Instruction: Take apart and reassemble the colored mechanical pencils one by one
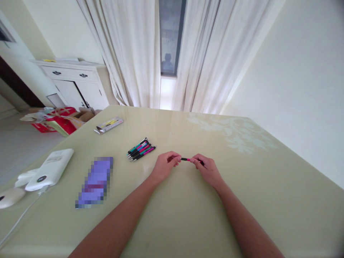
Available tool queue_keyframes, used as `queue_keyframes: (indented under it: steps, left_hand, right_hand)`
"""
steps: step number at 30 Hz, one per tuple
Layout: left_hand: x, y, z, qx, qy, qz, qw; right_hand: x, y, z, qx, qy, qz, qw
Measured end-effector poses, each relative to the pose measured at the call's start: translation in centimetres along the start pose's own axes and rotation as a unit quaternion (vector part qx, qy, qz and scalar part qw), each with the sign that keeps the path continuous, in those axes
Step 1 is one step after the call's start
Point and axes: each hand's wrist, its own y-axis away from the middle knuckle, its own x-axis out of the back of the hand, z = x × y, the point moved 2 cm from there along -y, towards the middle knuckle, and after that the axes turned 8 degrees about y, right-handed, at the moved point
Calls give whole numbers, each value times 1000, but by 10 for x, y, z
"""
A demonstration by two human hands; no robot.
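Black and pink, one slim pen (185, 159) bridges the gap between the left hand (166, 163) and the right hand (208, 168), over the pale green table (172, 222). Thumb and fingers of the left hand pinch its black end, hiding the tip; the right hand grips the other end, its fingers curled around it. The pen lies nearly level, sloping slightly down toward the right hand. Between the hands its black stretch shows, then a bright pink section beside the right thumb; a dark end emerges past the right fingers. Whether the pen touches the table, I cannot tell. Left of the left hand and well apart from it lies a bunch of pens (141, 149).
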Motion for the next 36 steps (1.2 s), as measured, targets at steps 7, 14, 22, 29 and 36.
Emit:
queue_keyframes:
  steps: [7,14,22,29,36]
  left_hand:
    - [5,-4,-1,10,21,11,1000]
    - [8,-5,1,17,28,12,999]
    - [7,-1,5,30,33,-10,999]
    - [8,-1,3,28,55,-10,998]
    - [9,0,2,25,57,-12,998]
  right_hand:
    - [0,-2,8,-11,-13,5,1000]
    - [1,-1,8,-20,-24,-2,1000]
    - [1,-1,6,-38,-45,-17,998]
    - [4,0,2,-17,-55,34,998]
    - [2,0,2,-32,-52,9,998]
